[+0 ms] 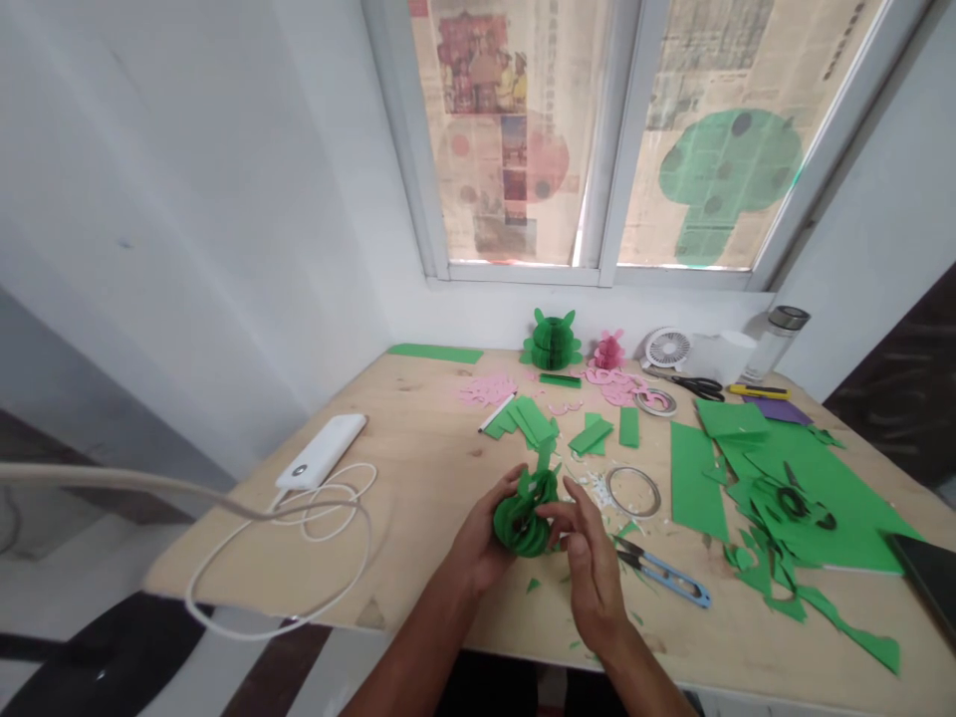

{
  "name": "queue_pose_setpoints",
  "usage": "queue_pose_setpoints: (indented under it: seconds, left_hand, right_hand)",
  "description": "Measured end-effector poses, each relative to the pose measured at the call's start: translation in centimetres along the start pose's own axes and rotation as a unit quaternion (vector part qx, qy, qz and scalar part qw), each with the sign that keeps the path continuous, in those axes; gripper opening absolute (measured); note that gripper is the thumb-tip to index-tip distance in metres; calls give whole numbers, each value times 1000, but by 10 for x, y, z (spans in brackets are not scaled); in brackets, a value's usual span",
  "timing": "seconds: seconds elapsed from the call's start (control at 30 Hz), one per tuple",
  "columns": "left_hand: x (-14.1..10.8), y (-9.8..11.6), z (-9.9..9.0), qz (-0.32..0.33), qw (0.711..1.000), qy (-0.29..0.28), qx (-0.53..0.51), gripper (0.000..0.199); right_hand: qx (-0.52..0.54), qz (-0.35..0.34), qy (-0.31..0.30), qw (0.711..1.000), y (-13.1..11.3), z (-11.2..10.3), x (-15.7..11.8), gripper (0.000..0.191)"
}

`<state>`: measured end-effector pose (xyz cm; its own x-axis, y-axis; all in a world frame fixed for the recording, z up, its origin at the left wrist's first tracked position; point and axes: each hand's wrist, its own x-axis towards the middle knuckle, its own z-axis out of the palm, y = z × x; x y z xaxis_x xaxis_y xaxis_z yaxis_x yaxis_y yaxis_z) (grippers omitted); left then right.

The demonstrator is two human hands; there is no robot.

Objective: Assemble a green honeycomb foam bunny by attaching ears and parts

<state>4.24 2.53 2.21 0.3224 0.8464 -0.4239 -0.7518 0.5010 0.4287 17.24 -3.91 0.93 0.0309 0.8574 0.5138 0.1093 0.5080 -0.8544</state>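
Note:
A green layered paper figure (521, 528), made of fanned folds, is held over the front of the table. My left hand (484, 528) wraps round its left side. From the right, my right hand (590, 558) reaches its fingertips to the folds; the fingers are partly apart and the thumb is raised. Whether the right fingers pinch a fold I cannot make out. Just right of that hand lie blue-handled thread snips (663, 573). Beyond the figure are cut green paper strips (530, 420), and a roll of tape (633, 493) lies to the right.
A finished green paper figure (553, 341) and a pink one (608, 351) stand at the back. Green sheets and scraps (769, 568) with scissors (796, 503) cover the right side. A white power bank (323, 453) with a looping cable lies left. A bottle (777, 344) stands back right.

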Motion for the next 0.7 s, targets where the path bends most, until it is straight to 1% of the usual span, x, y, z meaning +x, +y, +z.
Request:
queue_pose_setpoints:
  seconds: [0.1,0.17,0.23,0.37,0.5,0.6,0.7]
  left_hand:
    - [3,-1,-1,-1,1000,2,6,28]
    - [3,-1,-1,-10,1000,3,10,30]
    - [2,-1,-1,-25,1000,-10,14,35]
    - [2,-2,-2,-38,998,-37,16,38]
    - [3,-2,-4,-38,998,-40,31,38]
    - [3,-1,-4,-37,998,-37,38,37]
    - [1,0,-3,-32,998,-26,44,37]
  right_hand:
    - [-11,-4,18,1000,2,-1,1,45]
    - [-33,-20,17,999,4,-2,1,44]
    - [-54,-36,12,998,5,-5,2,44]
    - [-112,-97,-32,988,8,-11,5,46]
    - [-164,-152,-66,972,8,-15,11,46]
    - [-186,-166,-62,966,5,-15,15,46]
    - [-200,-163,-50,965,2,-14,17,45]
